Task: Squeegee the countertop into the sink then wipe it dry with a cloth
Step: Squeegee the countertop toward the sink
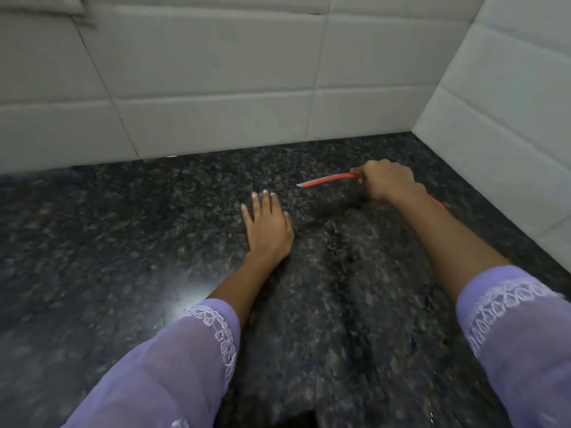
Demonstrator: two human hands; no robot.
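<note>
My right hand is curled round the squeegee, its red blade edge sticking out to the left of my fist, low over the counter near the corner where the two tiled walls meet. My left hand lies flat, fingers straight, on the counter just left of and nearer me than the squeegee. No sink and no cloth show from here, so I judge I am at the far end of a stroke. The risk is the blade's tilt: I cannot tell whether the whole edge sits on the stone, and if one end rides up it will leave a wet streak behind. My flat left hand lies close to the blade's path and could get water pushed against it, or smear it. A pull aimed blind could also send water off the counter's front edge.
</note>
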